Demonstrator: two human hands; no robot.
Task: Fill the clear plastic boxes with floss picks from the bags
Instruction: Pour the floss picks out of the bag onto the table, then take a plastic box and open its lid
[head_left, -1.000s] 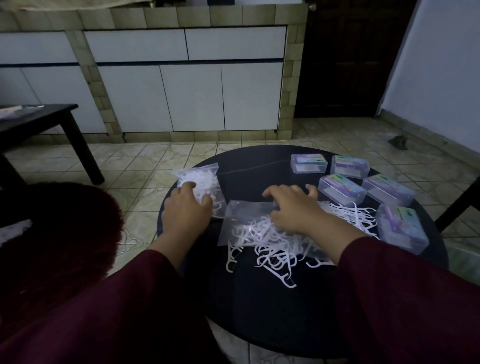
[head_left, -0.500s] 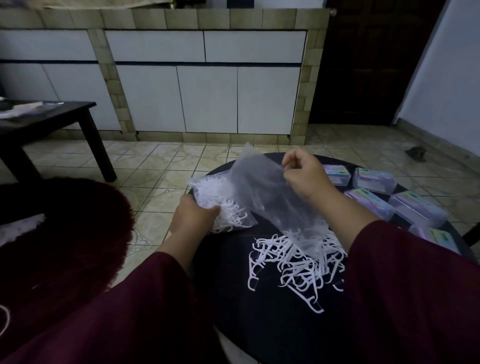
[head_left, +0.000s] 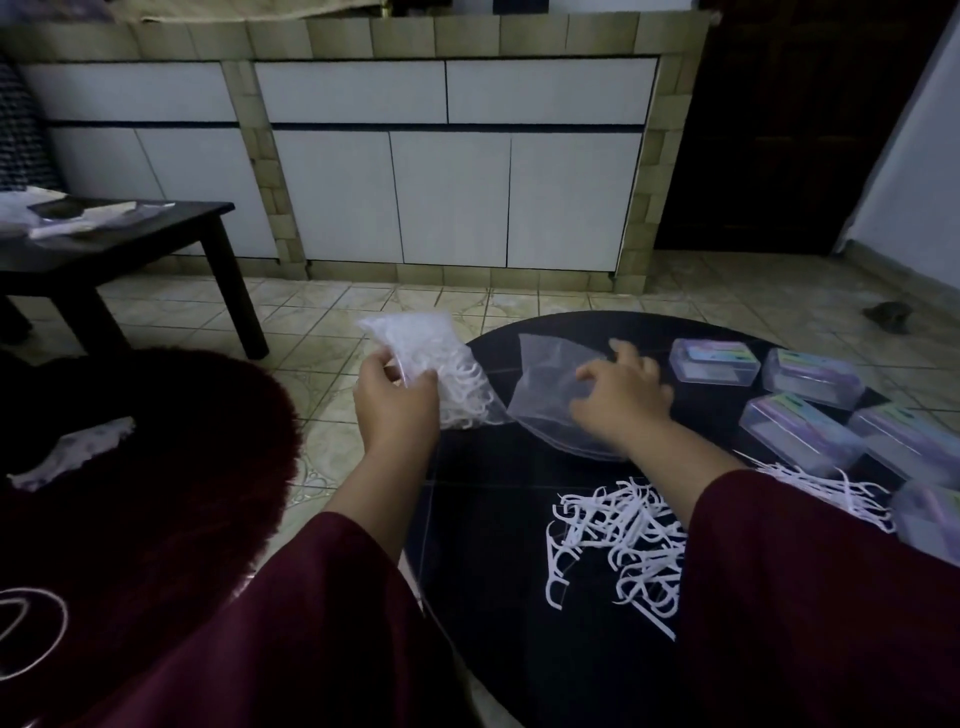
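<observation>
White picks (head_left: 618, 540) now lie heaped on the worktop (head_left: 493, 519) near the boxes (head_left: 800, 431), shaken out of the empty bag (head_left: 550, 384), which half a second ago hung raised. Right hand (head_left: 623, 395), its grip spread flat, presses that bag down. Left hand (head_left: 397, 397), lifted beside it, pinches the full bag (head_left: 436, 364). Boxes look unfilled.

right forearm (head_left: 670, 457) covering part of the loose floss picks (head_left: 618, 540), nearest clear box (head_left: 930, 519) at 3 o'clock cut by the frame edge, box labels too blurred to read, round table (head_left: 493, 649) cut off at 6 o'clock
</observation>
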